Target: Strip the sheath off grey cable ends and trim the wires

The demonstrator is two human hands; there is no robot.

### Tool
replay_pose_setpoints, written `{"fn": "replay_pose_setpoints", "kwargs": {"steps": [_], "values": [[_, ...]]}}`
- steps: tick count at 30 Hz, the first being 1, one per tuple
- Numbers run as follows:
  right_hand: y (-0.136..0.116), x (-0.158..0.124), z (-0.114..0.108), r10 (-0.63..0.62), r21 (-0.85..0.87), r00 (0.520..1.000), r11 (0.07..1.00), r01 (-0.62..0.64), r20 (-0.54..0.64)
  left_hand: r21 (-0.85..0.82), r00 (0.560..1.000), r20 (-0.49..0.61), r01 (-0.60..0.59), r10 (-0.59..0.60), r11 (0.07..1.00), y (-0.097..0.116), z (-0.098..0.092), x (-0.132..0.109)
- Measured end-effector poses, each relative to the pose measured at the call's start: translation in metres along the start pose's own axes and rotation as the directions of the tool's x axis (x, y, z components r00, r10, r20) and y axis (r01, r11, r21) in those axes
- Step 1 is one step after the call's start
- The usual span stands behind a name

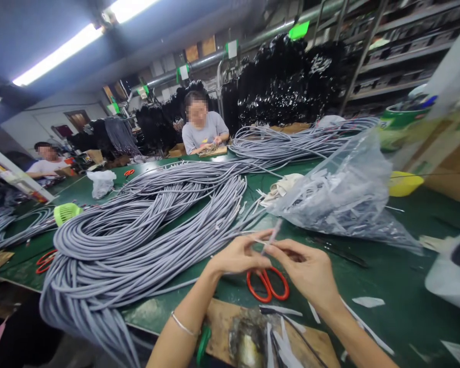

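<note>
My left hand (pixel 237 254) and my right hand (pixel 308 268) meet above the green table (pixel 391 276), both pinched on the end of a thin grey cable (pixel 273 232) that sticks up between the fingertips. The cable runs left toward a big coil of grey cables (pixel 138 230). Orange-handled scissors (pixel 268 286) lie flat on the table just below my hands. A worn wooden board (pixel 230 327) with grey sheath scraps (pixel 281 309) sits at the near edge.
A clear plastic bag (pixel 341 199) of stripped sheath pieces lies right of my hands. More cable bundles (pixel 291 140) stretch across the far table. Two other people sit at the back (pixel 203 128) and far left (pixel 46 161). A yellow bowl (pixel 404 183) is at right.
</note>
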State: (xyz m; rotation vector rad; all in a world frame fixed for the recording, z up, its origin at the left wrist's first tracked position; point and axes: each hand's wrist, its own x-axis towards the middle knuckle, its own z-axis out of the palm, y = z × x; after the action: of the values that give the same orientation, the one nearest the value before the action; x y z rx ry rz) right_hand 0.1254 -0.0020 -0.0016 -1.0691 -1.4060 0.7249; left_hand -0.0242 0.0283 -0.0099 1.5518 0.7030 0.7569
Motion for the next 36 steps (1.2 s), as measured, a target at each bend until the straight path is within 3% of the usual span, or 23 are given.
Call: {"fn": "replay_pose_setpoints", "kwargs": {"steps": [2, 4, 8, 11, 14, 16, 19, 20, 22, 24, 26, 31, 33, 36], "values": [[-0.002, 0.003, -0.002, 0.094, 0.130, 0.993, 0.986, -0.102, 0.068, -0.014, 0.982, -0.174, -0.077, 0.074, 0.997, 0.000, 0.006, -0.001], [-0.003, 0.006, -0.004, 0.167, 0.230, 0.976, 0.953, -0.195, 0.137, 0.017, 0.955, -0.278, -0.104, 0.105, 0.994, 0.004, 0.010, -0.004], [-0.004, 0.006, -0.001, 0.258, 0.337, 0.941, 0.885, -0.321, 0.218, 0.002, 0.945, -0.299, -0.140, 0.134, 0.990, 0.014, 0.018, -0.008], [-0.005, 0.004, 0.001, 0.220, 0.323, 0.951, 0.903, -0.283, 0.217, -0.037, 0.905, -0.391, -0.197, 0.167, 0.980, 0.022, 0.026, -0.009], [-0.006, 0.004, -0.007, 0.090, 0.185, 0.991, 0.977, -0.107, 0.099, -0.007, 0.855, -0.487, -0.207, 0.178, 0.978, 0.029, 0.028, -0.011], [-0.006, 0.006, -0.016, 0.016, 0.060, 0.998, 0.998, -0.013, -0.056, 0.038, 0.842, -0.505, -0.197, 0.189, 0.980, 0.033, 0.028, -0.013], [-0.009, 0.007, -0.029, -0.006, -0.022, 0.940, 1.000, -0.002, -0.342, 0.143, 0.809, -0.537, -0.192, 0.239, 0.971, 0.034, 0.027, -0.016], [-0.011, 0.007, -0.032, 0.000, -0.015, 0.924, 1.000, -0.006, -0.381, 0.188, 0.799, -0.542, -0.188, 0.262, 0.964, 0.034, 0.027, -0.016], [-0.016, 0.006, -0.035, -0.016, 0.003, 0.950, 1.000, 0.017, -0.311, 0.283, 0.805, -0.516, -0.162, 0.293, 0.945, 0.033, 0.029, -0.017], [-0.020, 0.004, -0.033, -0.055, 0.006, 0.989, 0.998, 0.057, -0.134, 0.366, 0.843, -0.450, -0.128, 0.295, 0.922, 0.032, 0.031, -0.017], [-0.020, 0.003, -0.029, -0.057, 0.026, 0.998, 0.998, 0.057, -0.023, 0.421, 0.877, -0.382, -0.117, 0.293, 0.899, 0.031, 0.034, -0.018], [-0.014, 0.007, -0.022, 0.123, 0.128, 0.988, 0.983, -0.133, 0.089, 0.392, 0.903, -0.283, -0.199, 0.324, 0.898, 0.025, 0.036, -0.016], [-0.014, 0.009, -0.022, 0.122, 0.071, 0.987, 0.989, -0.130, 0.105, 0.392, 0.895, -0.292, -0.209, 0.337, 0.896, 0.024, 0.036, -0.016], [-0.017, 0.010, -0.026, 0.044, -0.092, 0.993, 0.995, -0.034, 0.106, 0.526, 0.874, -0.321, -0.155, 0.364, 0.836, 0.027, 0.038, -0.016]]}}
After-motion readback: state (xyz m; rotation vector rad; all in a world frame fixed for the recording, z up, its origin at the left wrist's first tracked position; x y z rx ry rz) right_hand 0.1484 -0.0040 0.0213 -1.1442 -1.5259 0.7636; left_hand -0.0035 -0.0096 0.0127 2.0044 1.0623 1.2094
